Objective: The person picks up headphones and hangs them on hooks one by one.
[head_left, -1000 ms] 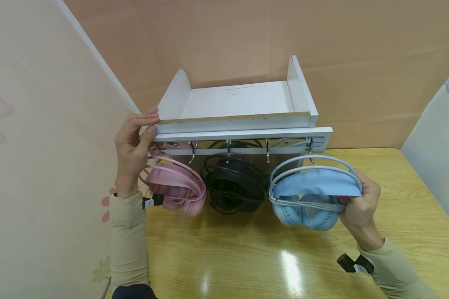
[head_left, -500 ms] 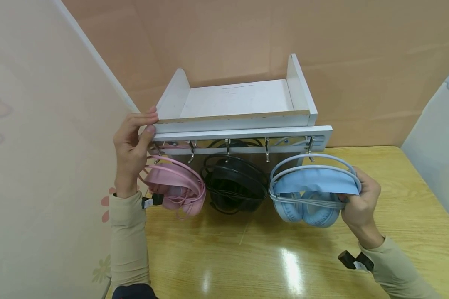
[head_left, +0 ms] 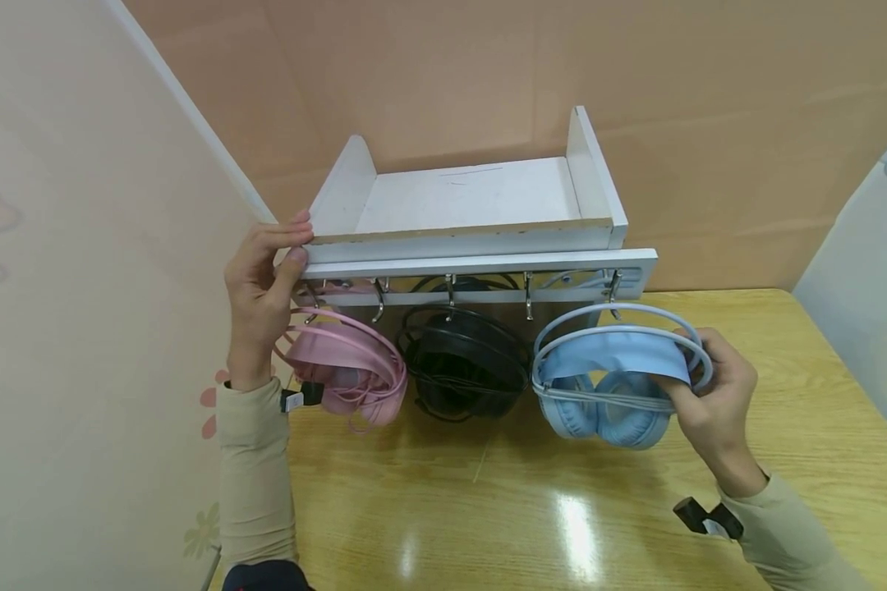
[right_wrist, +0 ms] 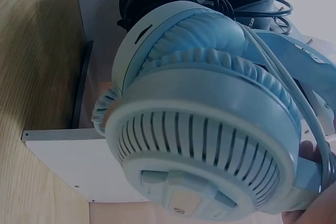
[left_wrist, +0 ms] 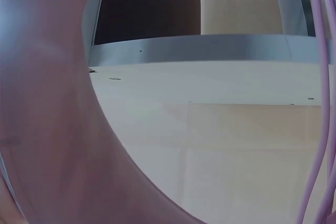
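Observation:
A white shelf rack (head_left: pixel 458 246) has a row of metal hooks (head_left: pixel 528 297) along its front rail. My left hand (head_left: pixel 260 283) grips its left front corner, fingers on top and thumb against the rail. On the right, light-blue headphones (head_left: pixel 613 349) hang by the headband at the end hook, their ear cups low. My right hand (head_left: pixel 717 402) holds their right side, thumb in front beneath the head strap. Close up in the right wrist view is a slotted blue ear cup (right_wrist: pixel 199 129), with fingers (right_wrist: pixel 315 205) at the lower right.
Pink headphones (head_left: pixel 347 349) hang beside the left wrist, and black headphones (head_left: pixel 466 361) hang in the middle. Pink cables (left_wrist: pixel 323 93) cross the left wrist view. Below is a glossy wooden table (head_left: pixel 503 509). A pale wall (head_left: pixel 103 287) stands close on the left.
The blue headphones have risen slightly. My right hand has shifted its hold, its thumb moving further in under the blue head strap. The left hand stays on the rack.

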`<state>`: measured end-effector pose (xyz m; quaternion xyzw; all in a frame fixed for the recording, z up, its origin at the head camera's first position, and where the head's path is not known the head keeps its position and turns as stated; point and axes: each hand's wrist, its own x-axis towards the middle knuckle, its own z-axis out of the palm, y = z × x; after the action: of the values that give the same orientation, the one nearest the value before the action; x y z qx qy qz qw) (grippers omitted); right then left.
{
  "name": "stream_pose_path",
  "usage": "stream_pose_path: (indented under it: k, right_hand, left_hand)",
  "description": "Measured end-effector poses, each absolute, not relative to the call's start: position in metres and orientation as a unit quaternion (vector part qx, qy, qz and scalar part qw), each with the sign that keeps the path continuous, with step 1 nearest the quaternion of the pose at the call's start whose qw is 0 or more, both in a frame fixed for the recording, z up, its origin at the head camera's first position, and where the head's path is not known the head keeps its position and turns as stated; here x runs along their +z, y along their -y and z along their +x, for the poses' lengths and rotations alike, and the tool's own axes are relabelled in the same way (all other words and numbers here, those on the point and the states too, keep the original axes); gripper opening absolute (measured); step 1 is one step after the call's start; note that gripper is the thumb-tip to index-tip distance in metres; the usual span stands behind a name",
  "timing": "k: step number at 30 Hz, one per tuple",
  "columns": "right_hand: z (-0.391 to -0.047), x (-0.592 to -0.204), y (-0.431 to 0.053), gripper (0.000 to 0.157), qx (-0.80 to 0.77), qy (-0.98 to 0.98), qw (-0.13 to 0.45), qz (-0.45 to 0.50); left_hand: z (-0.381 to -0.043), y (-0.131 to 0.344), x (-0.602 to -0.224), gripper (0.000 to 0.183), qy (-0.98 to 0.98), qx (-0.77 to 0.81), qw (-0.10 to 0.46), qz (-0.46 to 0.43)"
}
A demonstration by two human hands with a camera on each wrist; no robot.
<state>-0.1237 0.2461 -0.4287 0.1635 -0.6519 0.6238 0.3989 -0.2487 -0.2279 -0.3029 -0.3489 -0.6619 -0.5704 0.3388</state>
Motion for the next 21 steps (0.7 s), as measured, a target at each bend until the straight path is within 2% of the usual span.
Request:
stream_pose_path:
  k: [11, 21]
  right_hand:
    - [-0.122, -0.434, -0.249, 0.041, 0.668, 0.614, 0.358, 0.22]
    - [-0.118, -0.436, -0.257, 0.046, 0.656, 0.634, 0.335, 0.234]
  left_hand:
    - [-0.248, 0.228, -0.304, 0.015, 0.66, -0.569, 0.342, -0.351]
    - [-0.248, 0.227, -0.303, 0.016, 0.664, -0.564, 0.344, -0.351]
